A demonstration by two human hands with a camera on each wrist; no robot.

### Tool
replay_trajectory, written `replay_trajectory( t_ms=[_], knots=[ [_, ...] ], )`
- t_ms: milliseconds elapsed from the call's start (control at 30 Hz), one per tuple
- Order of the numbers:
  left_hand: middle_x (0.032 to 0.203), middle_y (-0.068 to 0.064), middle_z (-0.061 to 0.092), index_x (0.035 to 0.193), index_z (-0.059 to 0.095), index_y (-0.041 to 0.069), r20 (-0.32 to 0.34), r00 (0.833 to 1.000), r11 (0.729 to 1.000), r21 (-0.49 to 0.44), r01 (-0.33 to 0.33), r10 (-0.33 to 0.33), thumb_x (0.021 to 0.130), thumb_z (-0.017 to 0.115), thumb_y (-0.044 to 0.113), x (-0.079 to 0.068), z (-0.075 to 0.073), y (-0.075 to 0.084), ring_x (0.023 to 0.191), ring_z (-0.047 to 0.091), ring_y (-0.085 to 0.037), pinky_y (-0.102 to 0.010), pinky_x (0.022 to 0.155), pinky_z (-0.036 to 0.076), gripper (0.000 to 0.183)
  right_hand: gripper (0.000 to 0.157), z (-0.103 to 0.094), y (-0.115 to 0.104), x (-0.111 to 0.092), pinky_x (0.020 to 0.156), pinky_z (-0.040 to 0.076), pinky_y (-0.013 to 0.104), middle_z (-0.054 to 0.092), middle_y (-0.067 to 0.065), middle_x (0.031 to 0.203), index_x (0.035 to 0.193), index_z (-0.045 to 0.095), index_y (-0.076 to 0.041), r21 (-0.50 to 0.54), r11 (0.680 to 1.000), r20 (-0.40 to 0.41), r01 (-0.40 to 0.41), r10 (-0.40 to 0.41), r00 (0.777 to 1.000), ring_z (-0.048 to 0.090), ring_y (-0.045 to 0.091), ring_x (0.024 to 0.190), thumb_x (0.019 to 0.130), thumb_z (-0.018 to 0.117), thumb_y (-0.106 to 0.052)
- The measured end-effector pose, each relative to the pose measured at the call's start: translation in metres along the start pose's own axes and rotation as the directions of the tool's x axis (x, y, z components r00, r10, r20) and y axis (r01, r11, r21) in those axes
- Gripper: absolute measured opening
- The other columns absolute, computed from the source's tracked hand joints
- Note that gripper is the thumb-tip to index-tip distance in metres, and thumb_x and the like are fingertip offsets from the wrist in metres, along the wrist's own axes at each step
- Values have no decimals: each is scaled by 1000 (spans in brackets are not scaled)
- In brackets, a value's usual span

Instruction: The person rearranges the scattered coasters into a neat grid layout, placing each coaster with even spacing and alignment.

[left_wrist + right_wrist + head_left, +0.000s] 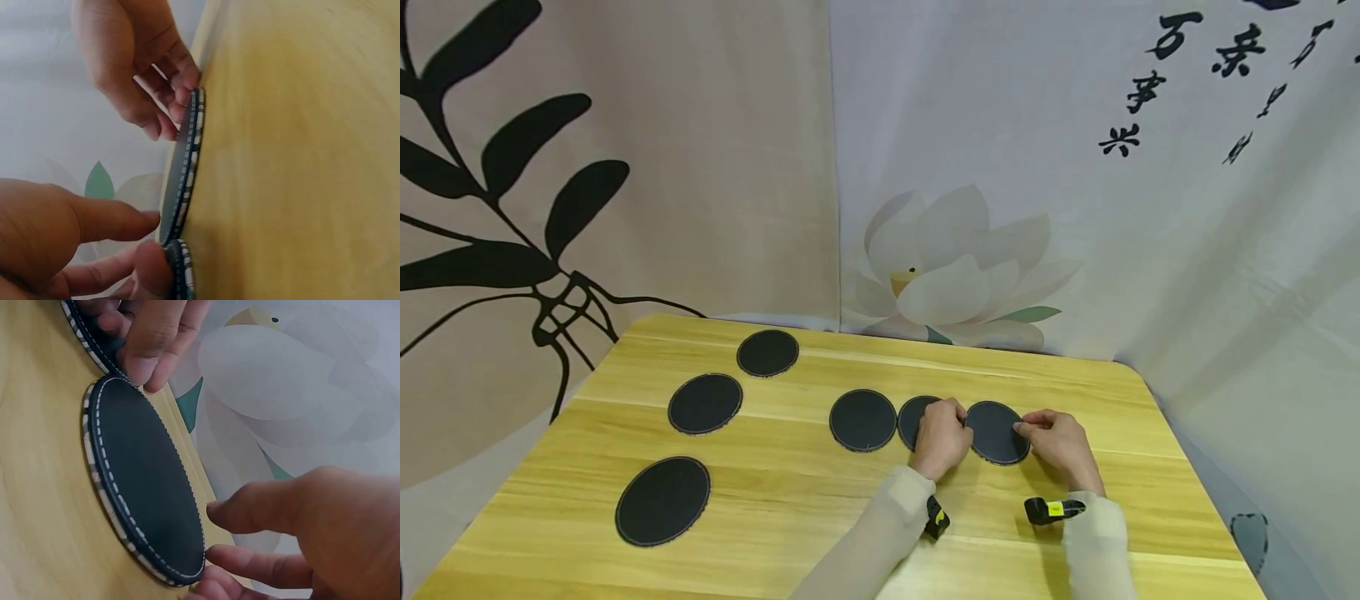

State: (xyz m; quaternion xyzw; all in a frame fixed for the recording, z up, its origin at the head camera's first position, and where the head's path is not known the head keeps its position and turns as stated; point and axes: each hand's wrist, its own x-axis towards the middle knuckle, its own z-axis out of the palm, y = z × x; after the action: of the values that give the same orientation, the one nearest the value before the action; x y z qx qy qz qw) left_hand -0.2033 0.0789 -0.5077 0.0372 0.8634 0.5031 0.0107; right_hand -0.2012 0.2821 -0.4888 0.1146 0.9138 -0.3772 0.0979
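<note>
Near the back of the wooden table, three round black coasters with pale edge stitching form a row: the left coaster (862,421), the partly covered middle coaster (916,414) and the right coaster (147,481). My left hand (942,438) touches the row where the middle and right coasters meet, its thumb and forefinger apart. At the right coaster's outer edge is my right hand (1062,443), fingertips against the rim and thumb (250,509) held apart from the forefinger. The right coaster looks flat on the wood. Some fingertips are hidden.
Three more black coasters lie on the left of the table (760,517): a far one (767,353), a middle one (705,403) and a near one (662,502). A printed curtain (970,108) hangs directly behind the table's back edge. Black straps (1052,510) sit at my wrists.
</note>
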Motion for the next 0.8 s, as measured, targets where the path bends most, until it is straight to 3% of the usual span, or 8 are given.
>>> replay_trajectory(
  t_ms=[167,300,533,800],
  knots=[
    [80,-4,67,115,71,1,67,997,999,4,41,-41,94,72,10,1,-7,5,59,56,-12,-26,57,49,22,47,-1,-4,-1,82,54,38,65,20,121,131,64,-1,-11,1000,-22,21,-21,1000,63,32,104,99,66,-36],
    [90,-7,70,120,70,3,75,997,1000,6,27,-27,95,73,18,3,-14,11,67,61,-15,-30,61,52,29,52,-1,-8,-1,93,55,47,61,22,132,139,59,-4,15,999,-33,39,-39,999,62,39,119,100,65,-37],
    [116,-13,66,124,68,8,38,997,997,49,-62,60,97,72,30,0,-23,22,91,62,-21,-32,73,52,35,58,0,-18,-5,101,54,51,56,22,144,146,54,-7,65,994,-37,88,-86,996,56,42,130,100,65,-42],
    [124,-12,64,130,67,12,-36,986,984,78,-162,165,98,70,31,-8,-45,44,110,62,-27,-41,89,56,38,61,3,-30,-9,99,57,47,56,20,145,146,55,-11,89,987,-49,136,-132,990,58,39,129,99,64,-49]
  ],
)
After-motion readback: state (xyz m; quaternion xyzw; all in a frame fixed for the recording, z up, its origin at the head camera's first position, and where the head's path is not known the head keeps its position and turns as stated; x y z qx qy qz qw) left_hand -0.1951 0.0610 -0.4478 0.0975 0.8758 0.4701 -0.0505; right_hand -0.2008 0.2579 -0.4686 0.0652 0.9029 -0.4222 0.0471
